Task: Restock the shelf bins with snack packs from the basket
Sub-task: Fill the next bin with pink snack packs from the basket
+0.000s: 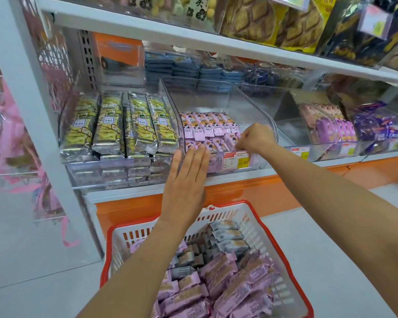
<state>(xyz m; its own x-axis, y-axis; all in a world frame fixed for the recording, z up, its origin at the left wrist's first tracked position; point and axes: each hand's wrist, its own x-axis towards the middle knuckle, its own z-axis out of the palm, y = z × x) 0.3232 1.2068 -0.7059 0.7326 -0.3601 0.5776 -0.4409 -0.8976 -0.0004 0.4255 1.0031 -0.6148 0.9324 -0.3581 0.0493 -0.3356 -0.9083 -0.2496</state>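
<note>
The left hand [189,175], fingers flat, braced the bin [246,106] front; the right hand [255,138] pinched a pink pack [231,138], probably squaring the row.

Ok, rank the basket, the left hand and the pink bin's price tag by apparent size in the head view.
1. basket: largest, though it is also nearest the camera.
2. left hand.
3. price tag: smallest.

Pink ribbons [12,115] hang left; what look like cookie bags [251,21] sit above.
</note>
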